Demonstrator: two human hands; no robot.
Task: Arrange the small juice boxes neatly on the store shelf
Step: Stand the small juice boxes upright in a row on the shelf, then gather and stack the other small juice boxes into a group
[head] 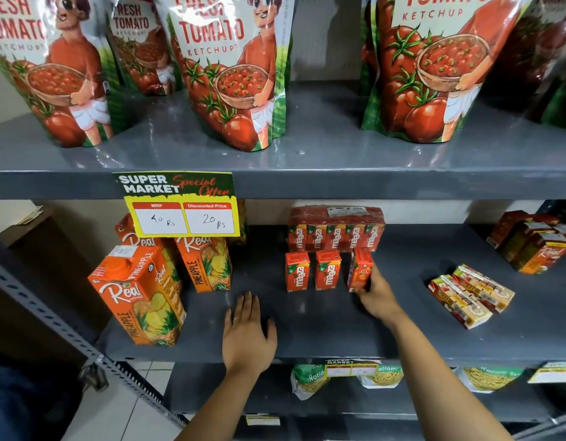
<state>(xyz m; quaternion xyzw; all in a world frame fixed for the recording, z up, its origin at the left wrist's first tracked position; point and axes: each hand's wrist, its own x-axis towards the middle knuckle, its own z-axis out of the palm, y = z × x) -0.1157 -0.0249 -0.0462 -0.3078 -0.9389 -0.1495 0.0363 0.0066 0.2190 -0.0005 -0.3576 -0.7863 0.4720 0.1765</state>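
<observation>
Flat on the shelf (307, 332) edge, the left hand (248, 335) holds nothing, fingers spread. Right hand (375, 294) fingers close around the third box (360, 270), standing right of two upright boxes (311, 271) before the wrapped pack (335, 230). It sits turned (side face forward), so a hasty twist could tip it into its neighbour. Two more loose boxes (470, 296) lie flat farther right.
</observation>
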